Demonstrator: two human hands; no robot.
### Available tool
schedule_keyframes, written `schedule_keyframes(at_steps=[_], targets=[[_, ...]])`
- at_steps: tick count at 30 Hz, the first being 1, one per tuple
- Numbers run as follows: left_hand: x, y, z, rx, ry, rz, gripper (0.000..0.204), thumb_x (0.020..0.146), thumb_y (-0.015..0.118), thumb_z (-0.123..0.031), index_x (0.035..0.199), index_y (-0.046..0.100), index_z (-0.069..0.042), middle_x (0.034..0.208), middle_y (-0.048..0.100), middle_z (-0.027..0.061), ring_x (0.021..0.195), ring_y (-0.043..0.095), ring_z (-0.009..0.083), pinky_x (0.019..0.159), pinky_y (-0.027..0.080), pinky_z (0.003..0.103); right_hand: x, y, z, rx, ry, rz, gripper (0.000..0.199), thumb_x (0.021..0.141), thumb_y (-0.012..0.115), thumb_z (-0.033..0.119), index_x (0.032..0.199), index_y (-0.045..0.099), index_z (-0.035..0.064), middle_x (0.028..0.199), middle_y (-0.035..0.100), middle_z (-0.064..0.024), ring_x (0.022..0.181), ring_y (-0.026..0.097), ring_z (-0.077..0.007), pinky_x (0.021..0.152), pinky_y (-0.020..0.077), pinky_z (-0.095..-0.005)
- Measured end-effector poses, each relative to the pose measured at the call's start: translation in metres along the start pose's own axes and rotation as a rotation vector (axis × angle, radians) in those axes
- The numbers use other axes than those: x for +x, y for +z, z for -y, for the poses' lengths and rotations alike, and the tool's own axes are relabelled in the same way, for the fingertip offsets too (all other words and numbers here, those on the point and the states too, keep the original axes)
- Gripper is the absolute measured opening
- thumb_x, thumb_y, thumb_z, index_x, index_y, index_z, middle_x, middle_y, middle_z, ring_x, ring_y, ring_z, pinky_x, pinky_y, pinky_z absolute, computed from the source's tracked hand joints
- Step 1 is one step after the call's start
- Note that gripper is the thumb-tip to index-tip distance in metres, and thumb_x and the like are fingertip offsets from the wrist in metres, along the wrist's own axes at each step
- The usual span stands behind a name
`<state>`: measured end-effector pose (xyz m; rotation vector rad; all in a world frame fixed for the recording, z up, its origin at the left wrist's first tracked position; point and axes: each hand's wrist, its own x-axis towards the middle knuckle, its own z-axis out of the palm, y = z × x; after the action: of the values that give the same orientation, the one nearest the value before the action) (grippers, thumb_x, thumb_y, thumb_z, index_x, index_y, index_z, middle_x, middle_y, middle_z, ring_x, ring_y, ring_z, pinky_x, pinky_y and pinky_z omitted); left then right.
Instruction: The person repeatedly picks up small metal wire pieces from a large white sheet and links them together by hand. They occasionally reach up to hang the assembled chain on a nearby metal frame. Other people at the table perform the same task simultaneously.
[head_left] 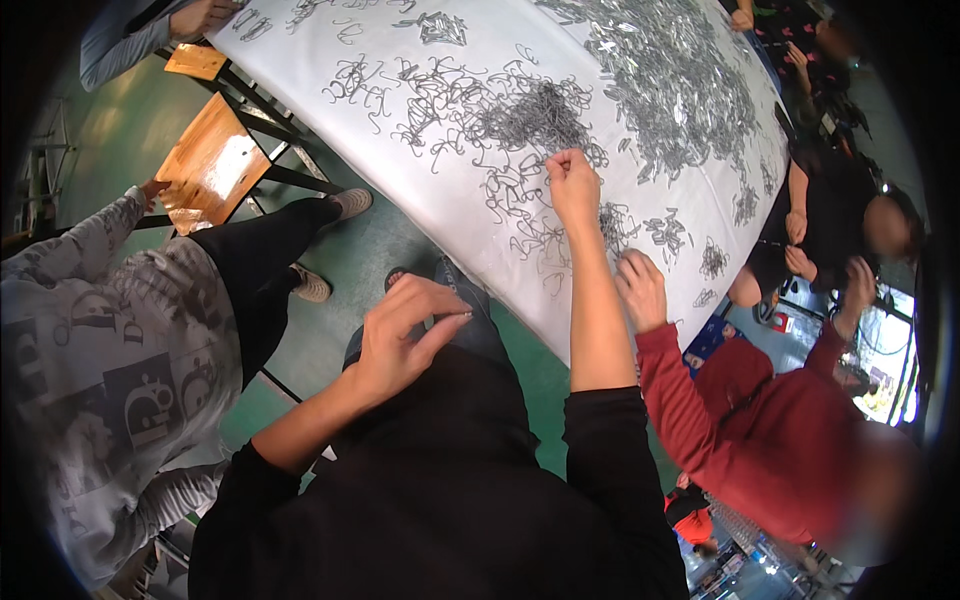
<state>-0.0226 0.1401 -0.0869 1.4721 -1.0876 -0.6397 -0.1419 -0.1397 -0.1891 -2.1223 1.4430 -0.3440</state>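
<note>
My right hand (574, 192) reaches out over the white-covered table (420, 215), at the near edge of a dense heap of dark, thin, bent wire hooks (548, 115). Its thumb and fingers are pinched together; what they hold, if anything, is too small to make out. Many more curved wire hooks (435, 100) lie scattered to the left of the heap. My left hand (400, 330) is off the table, above my lap, with thumb and forefinger tips meeting. A tiny pale spot shows at those tips, but I cannot tell what it is.
A large spread of short grey metal pieces (670, 85) covers the table's far right, with small piles (665, 232) nearer. A co-worker's hand (642, 288) in a red sleeve rests by the right edge. At left, a person in grey stands near a wooden stool (215, 160).
</note>
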Motion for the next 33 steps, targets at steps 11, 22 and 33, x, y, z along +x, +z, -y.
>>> schedule_keyframes(at_steps=[11,22,33], targets=[[-0.004,-0.004,-0.005,0.013,0.087,0.063,0.018,0.074,0.073,0.003,0.09,0.068,-0.004,0.088,0.068,0.0061,0.078,0.061,0.0218,0.066,0.049,0.031,-0.199,-0.082,0.101,1.031,0.183,0.027,0.021,0.085,0.068,-0.001,0.099,0.054,-0.0027,0.087,0.065,-0.0123,0.075,0.067,-0.0169,0.064,0.0538,-0.0252],[-0.013,0.003,-0.01,0.019,0.215,0.096,0.027,0.074,0.072,0.004,0.099,0.069,-0.006,0.089,0.068,0.0048,0.078,0.061,0.0201,0.062,0.049,0.03,-0.251,-0.073,0.127,1.092,0.116,-0.126,0.022,0.084,0.067,-0.008,0.099,0.052,-0.0028,0.088,0.065,-0.0122,0.078,0.067,-0.0163,0.071,0.0558,-0.0262],[0.083,0.059,0.042,0.094,0.288,0.066,0.022,0.08,0.069,0.0,0.102,0.065,-0.003,0.097,0.066,0.0122,0.09,0.059,0.0294,0.079,0.048,0.036,-0.259,-0.072,0.101,0.543,-0.351,-0.342,0.025,0.077,0.072,-0.011,0.087,0.053,0.0015,0.083,0.069,-0.0148,0.075,0.071,-0.0227,0.067,0.0582,-0.0321]])
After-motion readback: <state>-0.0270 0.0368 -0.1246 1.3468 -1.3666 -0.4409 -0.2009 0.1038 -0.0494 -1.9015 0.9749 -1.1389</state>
